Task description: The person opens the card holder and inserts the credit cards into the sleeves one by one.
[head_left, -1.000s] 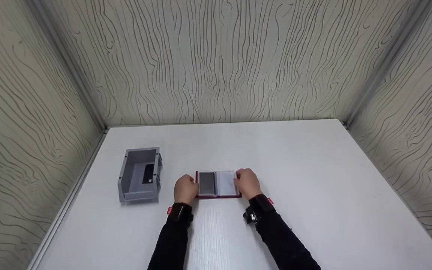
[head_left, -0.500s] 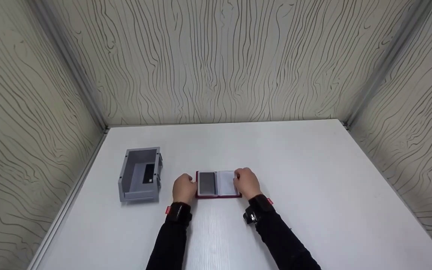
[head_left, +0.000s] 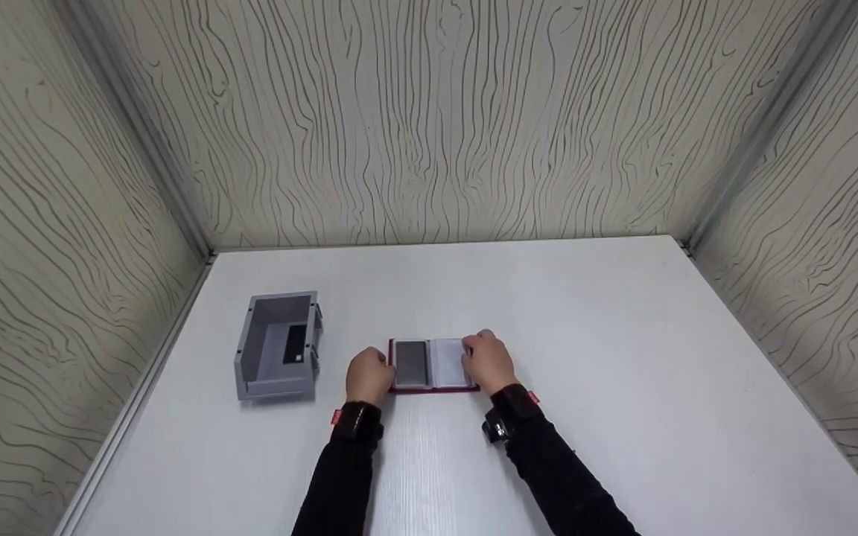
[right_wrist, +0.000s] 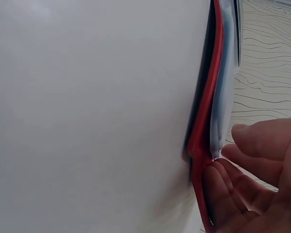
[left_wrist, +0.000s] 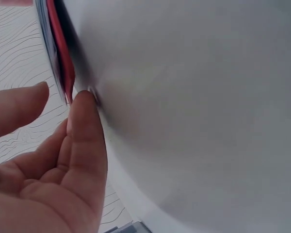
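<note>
A small card holder (head_left: 411, 363) with a red cover lies opened flat in the head view, with a dark grey left page and a whitish right page. At its left edge is my left hand (head_left: 369, 377); in the left wrist view a fingertip touches the red cover's (left_wrist: 64, 56) corner, while the thumb stands apart above. My right hand (head_left: 489, 362) is at the right edge. In the right wrist view its curled fingers sit between the red cover (right_wrist: 209, 99) and the clear sleeves (right_wrist: 223, 104), thumb close over the sleeves.
A grey plastic bin (head_left: 276, 386) stands on the white table (head_left: 585, 313) to the left of the card holder. Inside lies a flat black item (head_left: 295, 344). Wood-patterned panels (head_left: 429, 126) enclose the table at the back and sides.
My left hand shifted slightly away from the left edge, then came back to it. My right hand has edged a little farther up and inward over the right page. The card holder stays in place.
</note>
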### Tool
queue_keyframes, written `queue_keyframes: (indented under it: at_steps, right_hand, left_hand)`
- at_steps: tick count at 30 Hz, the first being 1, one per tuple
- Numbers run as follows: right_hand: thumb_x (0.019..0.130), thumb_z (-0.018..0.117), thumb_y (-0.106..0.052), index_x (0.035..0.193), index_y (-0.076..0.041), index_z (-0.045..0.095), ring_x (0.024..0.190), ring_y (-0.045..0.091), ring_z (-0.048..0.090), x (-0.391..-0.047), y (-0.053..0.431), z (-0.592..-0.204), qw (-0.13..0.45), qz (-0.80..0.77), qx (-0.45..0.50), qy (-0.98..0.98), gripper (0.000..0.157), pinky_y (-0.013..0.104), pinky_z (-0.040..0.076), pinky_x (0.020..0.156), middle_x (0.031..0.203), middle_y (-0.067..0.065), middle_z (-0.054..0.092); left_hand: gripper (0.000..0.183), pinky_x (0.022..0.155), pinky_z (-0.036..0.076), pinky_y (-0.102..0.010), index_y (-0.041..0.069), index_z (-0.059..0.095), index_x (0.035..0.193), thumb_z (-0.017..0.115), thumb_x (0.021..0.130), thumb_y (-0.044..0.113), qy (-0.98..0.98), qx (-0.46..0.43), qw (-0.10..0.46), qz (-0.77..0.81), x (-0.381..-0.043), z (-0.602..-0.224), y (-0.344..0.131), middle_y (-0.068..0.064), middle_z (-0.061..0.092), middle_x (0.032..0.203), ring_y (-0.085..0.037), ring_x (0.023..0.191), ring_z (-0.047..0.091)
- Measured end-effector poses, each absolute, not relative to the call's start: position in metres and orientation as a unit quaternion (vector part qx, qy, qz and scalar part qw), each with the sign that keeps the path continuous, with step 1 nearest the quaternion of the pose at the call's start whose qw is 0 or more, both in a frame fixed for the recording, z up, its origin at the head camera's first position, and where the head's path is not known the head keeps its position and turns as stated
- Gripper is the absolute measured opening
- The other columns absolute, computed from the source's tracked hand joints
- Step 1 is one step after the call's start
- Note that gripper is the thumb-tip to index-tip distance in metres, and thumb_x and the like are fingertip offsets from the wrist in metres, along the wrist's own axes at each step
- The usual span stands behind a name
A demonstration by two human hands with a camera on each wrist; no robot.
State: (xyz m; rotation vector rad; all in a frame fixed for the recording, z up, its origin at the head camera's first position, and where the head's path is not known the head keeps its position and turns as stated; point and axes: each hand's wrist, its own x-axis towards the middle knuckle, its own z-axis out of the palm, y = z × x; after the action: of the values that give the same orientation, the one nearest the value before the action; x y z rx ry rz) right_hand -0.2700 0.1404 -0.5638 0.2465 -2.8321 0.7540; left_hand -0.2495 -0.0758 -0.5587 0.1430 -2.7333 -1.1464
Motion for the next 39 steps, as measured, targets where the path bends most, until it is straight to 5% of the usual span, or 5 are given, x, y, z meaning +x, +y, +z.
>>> queue_keyframes:
  at_steps: [39]
  right_hand:
    - [0.082,0.07,-0.002,0.1,-0.001,0.077,0.092,0.034,0.061,-0.264,0.128,-0.563,0.082,0.281,0.135,-0.947,0.019,0.046,0.049,0.084,0.093,0.013,0.064]
  left_hand:
    - [0.005,0.072,0.05,-0.045,-0.001,0.063,0.076,0.067,0.073,-0.001,-0.919,0.041,0.087,-0.383,-0.249,-0.56,-0.072,-0.012,0.063,0.074,-0.031,0.073,0.061]
